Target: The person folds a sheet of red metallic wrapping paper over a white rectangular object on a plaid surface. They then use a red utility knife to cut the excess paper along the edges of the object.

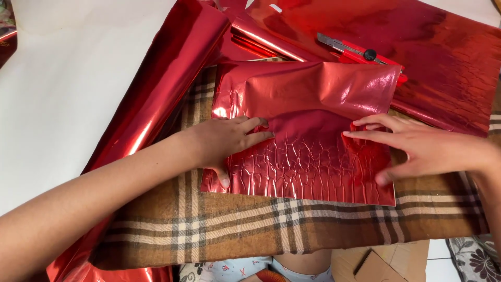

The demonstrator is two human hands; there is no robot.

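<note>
One package: flat rectangular parcel [305,130] in crinkled shiny red foil, centre frame on the plaid cloth [235,224]. No labels, signs, screens.

The foil-wrapped parcel [305,130] lies on the plaid blanket [271,224], between both hands. The foil roll [162,83] lies to its left, the utility knife [355,52] behind it.

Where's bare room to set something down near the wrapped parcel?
The white floor left of the red foil roll is bare, and so is the plaid blanket strip below the red-wrapped parcel. Crowded above, with the utility knife on foil sheets.
</note>
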